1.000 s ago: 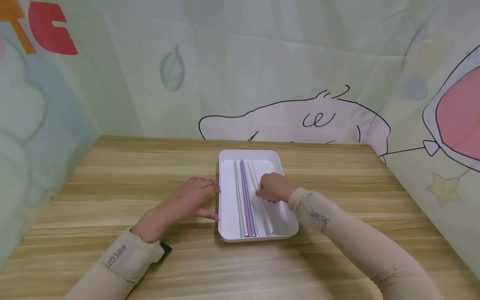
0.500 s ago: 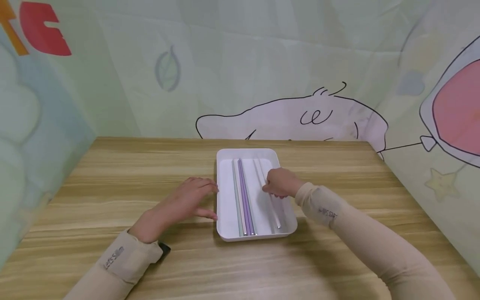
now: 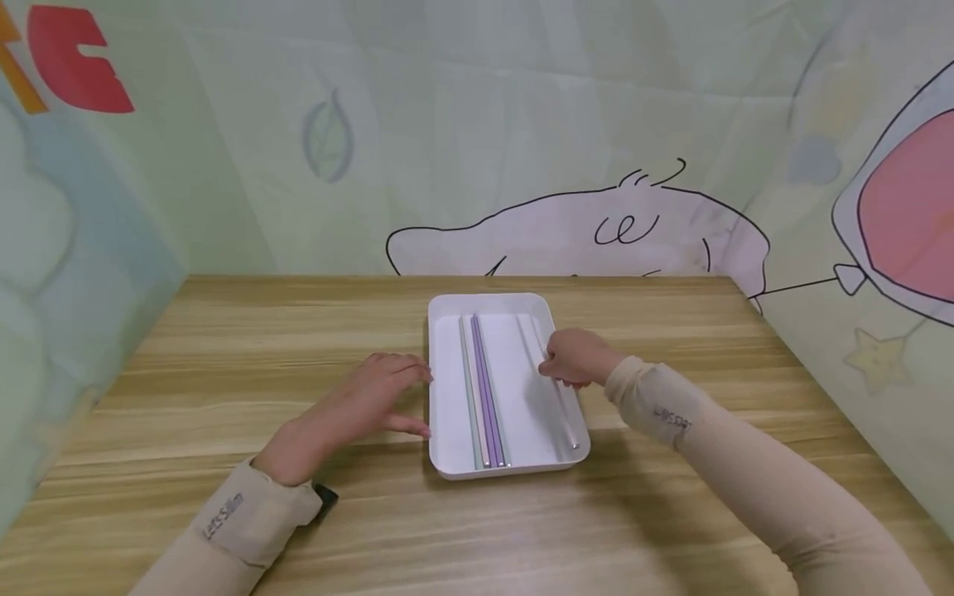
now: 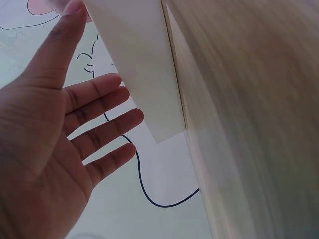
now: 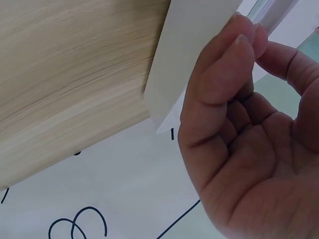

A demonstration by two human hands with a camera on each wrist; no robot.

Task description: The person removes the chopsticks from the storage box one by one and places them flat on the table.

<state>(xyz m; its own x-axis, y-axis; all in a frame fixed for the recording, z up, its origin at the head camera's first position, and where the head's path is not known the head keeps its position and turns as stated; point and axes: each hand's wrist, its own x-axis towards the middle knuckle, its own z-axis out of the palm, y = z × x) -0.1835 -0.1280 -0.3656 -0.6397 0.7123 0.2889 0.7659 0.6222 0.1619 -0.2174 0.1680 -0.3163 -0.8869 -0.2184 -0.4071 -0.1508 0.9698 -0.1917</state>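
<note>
A white rectangular tray [image 3: 509, 473] stands on the wooden table. Several thin chopsticks [image 3: 482, 397], green, pale pink and purple with silvery ends, lie lengthwise in its left half. At the tray's right side, my right hand [image 3: 584, 356] pinches a pale chopstick [image 3: 566, 414] around its middle; the stick slants with its silvery end towards me. The right wrist view has thumb and fingertips meeting over the tray's edge, the stick mostly hidden there. My left hand [image 3: 376, 393] is beside the tray's left wall, fingers spread and fingertips right at the rim; its palm [image 4: 40, 144] holds nothing.
The wooden table [image 3: 261, 348] extends on both sides of the tray. Behind it hangs a printed cloth backdrop [image 3: 477, 124] with cartoon drawings, which also runs along both sides. A dark object [image 3: 324, 501] sits at my left wrist.
My right hand has moved right across the tray, carrying the pale chopstick from near the other chopsticks to the tray's right side. The left hand has stayed at the left rim.
</note>
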